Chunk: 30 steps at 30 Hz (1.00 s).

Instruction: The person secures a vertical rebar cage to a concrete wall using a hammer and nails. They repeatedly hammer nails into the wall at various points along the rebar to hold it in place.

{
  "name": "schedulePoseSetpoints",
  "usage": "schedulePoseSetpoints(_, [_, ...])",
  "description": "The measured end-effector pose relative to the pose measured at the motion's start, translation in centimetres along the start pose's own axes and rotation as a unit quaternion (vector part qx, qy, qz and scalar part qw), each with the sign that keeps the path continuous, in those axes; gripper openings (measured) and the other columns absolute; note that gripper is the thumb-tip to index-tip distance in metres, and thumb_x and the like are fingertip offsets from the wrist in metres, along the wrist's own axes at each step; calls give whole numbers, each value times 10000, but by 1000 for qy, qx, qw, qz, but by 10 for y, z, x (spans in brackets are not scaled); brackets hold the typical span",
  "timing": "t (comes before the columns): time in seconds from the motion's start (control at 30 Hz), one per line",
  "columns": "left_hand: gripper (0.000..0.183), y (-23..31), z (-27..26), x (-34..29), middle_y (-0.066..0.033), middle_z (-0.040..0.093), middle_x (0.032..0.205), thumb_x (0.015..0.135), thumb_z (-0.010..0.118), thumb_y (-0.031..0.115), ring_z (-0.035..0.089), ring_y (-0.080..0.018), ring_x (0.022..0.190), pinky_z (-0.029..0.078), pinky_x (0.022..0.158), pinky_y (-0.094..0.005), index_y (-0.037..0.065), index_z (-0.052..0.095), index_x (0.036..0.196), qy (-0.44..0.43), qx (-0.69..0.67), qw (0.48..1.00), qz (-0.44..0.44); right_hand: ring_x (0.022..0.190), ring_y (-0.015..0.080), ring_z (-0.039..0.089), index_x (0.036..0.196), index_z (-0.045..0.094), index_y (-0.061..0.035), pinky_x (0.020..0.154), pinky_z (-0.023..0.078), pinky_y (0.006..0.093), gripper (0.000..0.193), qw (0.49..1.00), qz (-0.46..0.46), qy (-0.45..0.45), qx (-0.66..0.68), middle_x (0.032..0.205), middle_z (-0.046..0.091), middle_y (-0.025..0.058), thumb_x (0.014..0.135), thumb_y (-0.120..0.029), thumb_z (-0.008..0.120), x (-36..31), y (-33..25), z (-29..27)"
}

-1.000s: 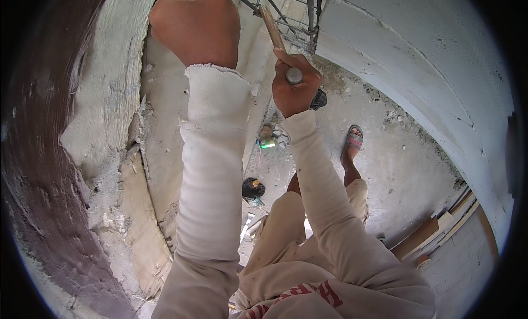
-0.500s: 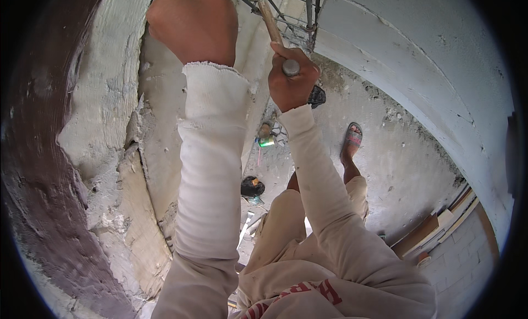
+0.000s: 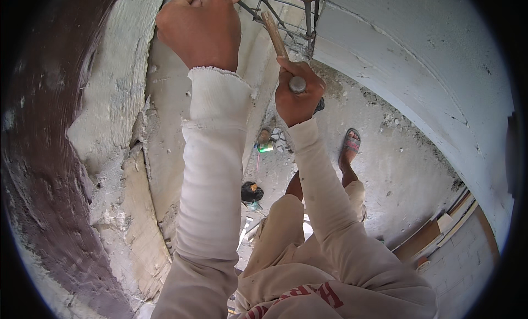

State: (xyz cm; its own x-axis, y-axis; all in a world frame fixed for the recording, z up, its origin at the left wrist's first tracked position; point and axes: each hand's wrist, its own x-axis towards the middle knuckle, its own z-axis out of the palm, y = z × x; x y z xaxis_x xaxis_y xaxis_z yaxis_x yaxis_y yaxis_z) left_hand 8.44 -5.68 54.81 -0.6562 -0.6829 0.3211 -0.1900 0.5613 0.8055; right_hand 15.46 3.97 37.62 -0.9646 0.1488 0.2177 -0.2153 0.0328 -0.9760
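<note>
My right hand is closed around a hammer, gripping it close to the head. The round metal face of the hammer sits at the knuckles, and its wooden handle points up and away toward a cage of steel reinforcing bars. At the upper left, my left hand is raised and closed, its fingertips pressed together beside the end of one steel bar. The back of the hand hides what those fingers hold, if anything.
A rough plastered wall with a wooden board runs along my left. To the right is a grey concrete beam. Below, rubble, a black bag and a green-lit item lie on the floor. Planks rest at lower right.
My right hand has come slightly nearer with the hammer. My left hand stays closed by the bar end. The whole view has shifted a little.
</note>
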Motion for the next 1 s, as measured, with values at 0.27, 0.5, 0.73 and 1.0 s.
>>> schedulePoseSetpoints(0.27, [424,8,0,-9,-186,722,737,1026,650,249,726,-209,681,565,677,-337,-93,704,781,5,27,999,34,663,212,679,1005,797,-19,628,511,317,280,998,38,-20,35,785,703,114,806,123,662,-10,-12,-30])
schedulePoseSetpoints(0.5, [351,3,-7,-5,-127,789,821,987,677,244,755,-155,757,583,785,-265,-61,745,827,-21,-31,996,-86,720,101,638,1056,784,35,651,502,253,244,980,164,-107,-45,853,723,60,894,110,618,-118,-40,-139])
schedulePoseSetpoints(0.73, [334,-3,-5,6,-127,780,763,1002,700,223,776,-191,724,583,738,-294,-71,745,849,-35,-23,994,-98,644,262,708,932,776,25,643,539,375,153,844,467,-151,-214,687,712,150,896,-82,673,-188,-46,-248])
schedulePoseSetpoints(1.0, [382,-7,-10,1,-114,781,750,978,733,305,753,-182,717,582,778,-323,-59,780,874,-14,-20,987,-157,435,171,599,721,687,39,407,483,360,350,843,424,-159,-290,586,652,110,927,-242,709,-212,-55,-378])
